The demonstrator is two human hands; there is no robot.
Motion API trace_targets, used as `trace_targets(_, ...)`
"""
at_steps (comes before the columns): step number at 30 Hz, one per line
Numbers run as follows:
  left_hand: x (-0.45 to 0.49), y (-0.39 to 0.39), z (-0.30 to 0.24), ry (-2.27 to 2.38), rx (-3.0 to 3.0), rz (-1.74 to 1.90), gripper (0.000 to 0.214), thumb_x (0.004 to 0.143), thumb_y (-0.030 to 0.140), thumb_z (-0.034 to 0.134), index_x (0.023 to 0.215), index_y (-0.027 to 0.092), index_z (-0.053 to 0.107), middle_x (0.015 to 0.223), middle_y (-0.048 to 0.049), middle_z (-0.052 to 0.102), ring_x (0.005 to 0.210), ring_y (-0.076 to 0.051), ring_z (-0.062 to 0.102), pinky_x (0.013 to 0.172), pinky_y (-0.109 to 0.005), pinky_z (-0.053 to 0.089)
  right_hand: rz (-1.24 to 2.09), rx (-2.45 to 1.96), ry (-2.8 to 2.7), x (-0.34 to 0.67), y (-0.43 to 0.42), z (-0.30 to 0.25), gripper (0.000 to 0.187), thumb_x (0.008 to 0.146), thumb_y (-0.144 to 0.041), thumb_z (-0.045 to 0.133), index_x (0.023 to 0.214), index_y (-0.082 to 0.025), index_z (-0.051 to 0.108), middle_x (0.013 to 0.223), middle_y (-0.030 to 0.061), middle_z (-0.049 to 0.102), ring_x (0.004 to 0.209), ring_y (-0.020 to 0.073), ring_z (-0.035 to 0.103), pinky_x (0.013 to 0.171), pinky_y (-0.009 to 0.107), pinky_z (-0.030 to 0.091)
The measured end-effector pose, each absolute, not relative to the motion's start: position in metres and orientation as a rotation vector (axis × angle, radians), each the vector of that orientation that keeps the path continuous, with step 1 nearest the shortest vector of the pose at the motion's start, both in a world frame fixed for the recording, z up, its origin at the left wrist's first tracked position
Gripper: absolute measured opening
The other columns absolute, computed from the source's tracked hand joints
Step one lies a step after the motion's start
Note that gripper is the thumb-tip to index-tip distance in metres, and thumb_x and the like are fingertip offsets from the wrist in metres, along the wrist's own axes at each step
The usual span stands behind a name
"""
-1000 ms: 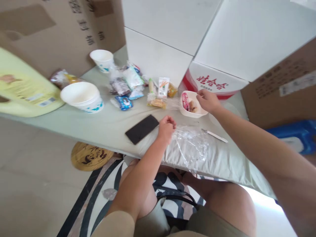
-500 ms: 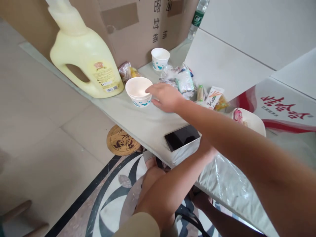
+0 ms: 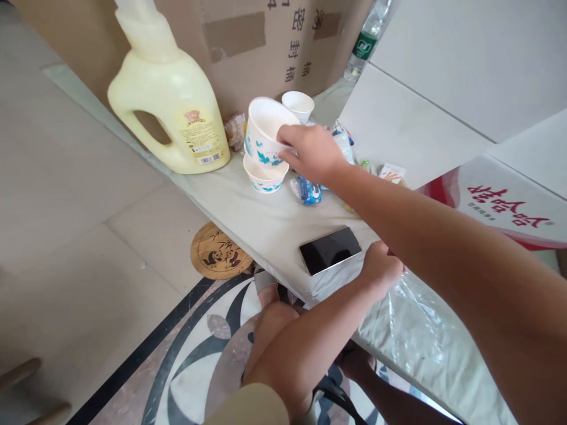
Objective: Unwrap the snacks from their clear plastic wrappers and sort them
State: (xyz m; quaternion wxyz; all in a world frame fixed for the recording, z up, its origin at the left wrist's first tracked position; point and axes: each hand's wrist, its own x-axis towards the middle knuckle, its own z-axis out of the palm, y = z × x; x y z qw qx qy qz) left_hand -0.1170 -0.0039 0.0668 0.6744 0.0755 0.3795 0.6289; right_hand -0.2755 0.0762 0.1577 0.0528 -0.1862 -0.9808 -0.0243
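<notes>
My right hand [image 3: 313, 154] grips the rim of a white paper bowl with blue print [image 3: 263, 131] and holds it tilted in the air. Right under it a second, matching bowl [image 3: 264, 176] stands on the pale table [image 3: 266, 221]. My left hand [image 3: 379, 268] rests near the table's front edge, fingers curled at the clear plastic sheet [image 3: 420, 330], just right of a black phone [image 3: 330, 249] lying face up. Whether the left hand grips the plastic is hard to make out.
A big yellow jug [image 3: 166, 100] stands at the table's left end before a cardboard box [image 3: 248, 41]. A small paper cup [image 3: 298, 105], snack packets [image 3: 308, 190], a water bottle [image 3: 365, 44] and white boxes [image 3: 425, 100] sit behind. A round panda mat [image 3: 218, 258] lies on the floor.
My right hand swung from the bowl on the right to the stacked bowls at left and lifted the top one off. The view turned left; my left hand stayed by the plastic.
</notes>
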Motion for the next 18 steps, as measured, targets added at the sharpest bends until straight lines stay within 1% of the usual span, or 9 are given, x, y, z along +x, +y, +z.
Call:
trace_targets(1,-0.114,-0.003,0.062,0.886,0.202,1.381,0.014,0.07,0.005,0.063,0.068,0.019,0.061,0.063,-0.0024,0.063,0.062,-0.016,0.058,0.06,-0.028,0.045,-0.065,-0.602,-2.903,-0.262,0.076,0.168,0.024,0.097,-0.023,0.047,0.116,-0.02,0.06,0.113,0.0089,0.07,0.102,0.0234,0.063,0.091,0.036,0.044)
trace_targets(3,-0.11,-0.001,0.052,0.891,0.276,1.348,0.022,0.059,-0.003,0.051,0.058,0.019,0.05,0.051,0.0023,0.051,0.049,-0.011,0.046,0.053,-0.025,0.036,-0.078,-0.66,-2.706,-0.219,0.077,0.184,0.027,0.098,-0.025,0.043,0.119,-0.02,0.059,0.114,0.0101,0.07,0.104,0.023,0.063,0.093,0.036,0.046)
trace_targets(5,-0.107,0.001,0.046,0.873,0.303,1.372,0.025,0.05,-0.003,0.043,0.059,0.019,0.047,0.049,0.0046,0.049,0.046,-0.009,0.042,0.051,-0.024,0.032,-0.135,-0.782,-2.481,-0.155,0.078,0.19,0.028,0.1,-0.03,0.04,0.117,-0.021,0.06,0.112,0.0105,0.069,0.104,0.0233,0.064,0.09,0.035,0.049)
trace_targets(7,-0.106,0.002,0.044,0.877,0.318,1.392,0.026,0.045,-0.001,0.04,0.06,0.019,0.046,0.048,0.0056,0.048,0.045,-0.008,0.041,0.05,-0.023,0.03,-0.216,-1.021,-2.272,-0.076,0.074,0.184,0.03,0.1,-0.037,0.037,0.109,-0.023,0.062,0.104,0.01,0.07,0.097,0.0252,0.067,0.084,0.038,0.052)
trace_targets(9,-0.106,0.004,0.043,0.902,0.332,1.387,0.026,0.044,0.001,0.04,0.061,0.019,0.046,0.049,0.0056,0.049,0.045,-0.008,0.042,0.049,-0.022,0.028,-0.262,-1.258,-2.163,0.008,0.059,0.17,0.029,0.096,-0.042,0.042,0.098,-0.023,0.064,0.09,0.0096,0.071,0.086,0.0268,0.069,0.079,0.041,0.054)
trace_targets(11,-0.105,0.006,0.042,0.955,0.351,1.371,0.026,0.045,0.001,0.04,0.062,0.019,0.046,0.05,0.0057,0.049,0.045,-0.008,0.041,0.048,-0.022,0.025,-0.26,-1.443,-2.128,0.086,0.036,0.149,0.027,0.091,-0.043,0.045,0.09,-0.024,0.063,0.084,0.0107,0.071,0.081,0.029,0.07,0.075,0.044,0.056)
trace_targets(12,-0.104,0.006,0.042,0.984,0.36,1.362,0.026,0.046,0.0,0.04,0.063,0.019,0.046,0.051,0.0059,0.049,0.045,-0.008,0.04,0.047,-0.021,0.023,-0.256,-1.521,-2.102,0.121,0.022,0.138,0.026,0.09,-0.043,0.045,0.089,-0.025,0.064,0.086,0.0116,0.072,0.083,0.0302,0.07,0.075,0.045,0.056)
trace_targets(15,-0.098,0.006,0.044,1.061,0.359,1.338,0.028,0.052,-0.005,0.04,0.065,0.019,0.044,0.052,0.0063,0.047,0.045,-0.007,0.038,0.046,-0.022,0.017,-0.262,-1.706,-2.033,0.206,-0.018,0.106,0.022,0.089,-0.039,0.046,0.088,-0.027,0.065,0.089,0.0127,0.074,0.091,0.0333,0.071,0.084,0.049,0.054)
trace_targets(18,-0.091,0.007,0.049,1.121,0.363,1.328,0.032,0.058,-0.012,0.04,0.068,0.018,0.042,0.052,0.0064,0.047,0.047,-0.005,0.038,0.047,-0.023,0.013,-0.259,-1.913,-1.971,0.269,-0.042,0.079,0.025,0.089,-0.037,0.045,0.09,-0.028,0.068,0.092,0.0145,0.074,0.096,0.0359,0.07,0.088,0.053,0.053)
